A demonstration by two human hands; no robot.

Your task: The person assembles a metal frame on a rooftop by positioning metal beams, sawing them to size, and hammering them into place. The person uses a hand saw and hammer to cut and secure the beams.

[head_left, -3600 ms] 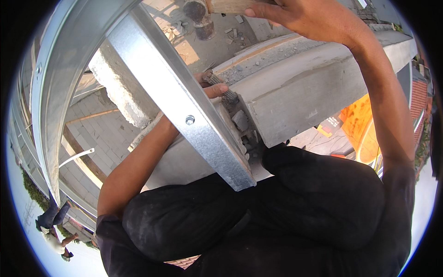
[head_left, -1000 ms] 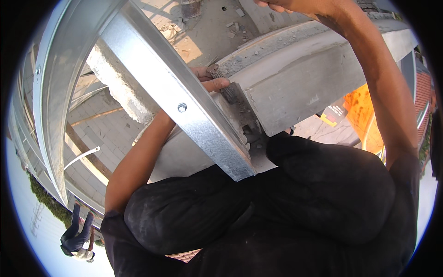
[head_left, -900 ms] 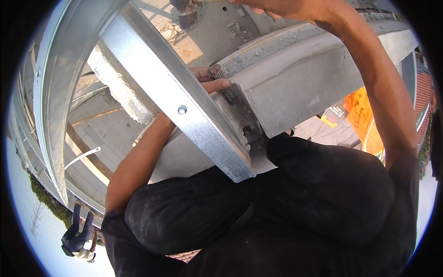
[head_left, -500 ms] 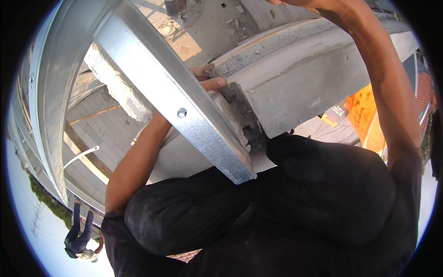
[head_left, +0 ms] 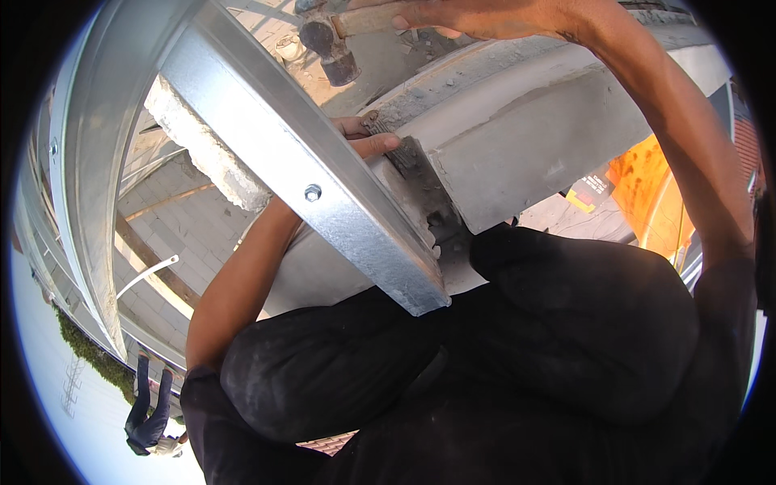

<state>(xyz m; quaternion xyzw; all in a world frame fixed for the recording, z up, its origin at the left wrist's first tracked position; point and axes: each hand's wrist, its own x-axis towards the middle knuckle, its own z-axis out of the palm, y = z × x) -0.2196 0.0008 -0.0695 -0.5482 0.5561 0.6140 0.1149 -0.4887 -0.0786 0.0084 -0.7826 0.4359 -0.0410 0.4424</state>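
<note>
My right hand reaches up at the top edge, closed on the wooden handle of a hammer whose dark steel head hangs just above a grey concrete beam. Partly hidden behind a slanting galvanized steel channel, my left hand has thumb and fingers pinched on a dark ribbed rod. The rod lies against the broken edge of the beam. The hammer head is a short way above and left of the rod's top end.
A curved galvanized rail runs down the left side. A rough concrete block sits behind the channel. An orange object is at right. Far below, a person in dark clothes stands near a white pipe.
The hammer head has come into view at the top as my right hand moved left and down. My left hand and the rod stay in place.
</note>
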